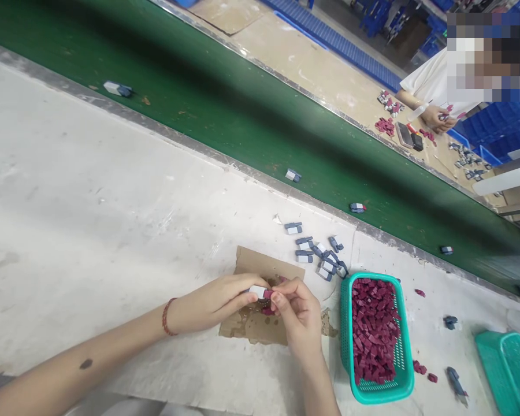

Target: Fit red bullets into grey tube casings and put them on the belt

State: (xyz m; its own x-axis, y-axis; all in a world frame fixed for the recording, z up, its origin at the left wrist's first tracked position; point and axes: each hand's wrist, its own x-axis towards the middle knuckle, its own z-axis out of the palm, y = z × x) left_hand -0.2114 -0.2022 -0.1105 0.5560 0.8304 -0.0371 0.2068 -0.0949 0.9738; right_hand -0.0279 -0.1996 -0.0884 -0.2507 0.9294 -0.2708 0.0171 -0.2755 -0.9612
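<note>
My left hand (234, 297) is closed around a small white and grey-blue plastic part (257, 292), held above a stained piece of cardboard (260, 260). At the part's right end, my right hand (298, 312) pinches a small maroon plastic piece (268, 294), which touches the white part. Other maroon pieces (267, 311) lie on the cardboard beneath my fingers, partly hidden. A loose group of white and grey-blue parts (326, 267) lies on the table beyond my right hand.
Right of my hands stands a green basket (345, 335) full of maroon pieces. Another green basket (487, 352) sits at the lower right. A green conveyor belt (225, 127) carries several parts past the table. Across it, a person's hand (437, 118) works near maroon pieces.
</note>
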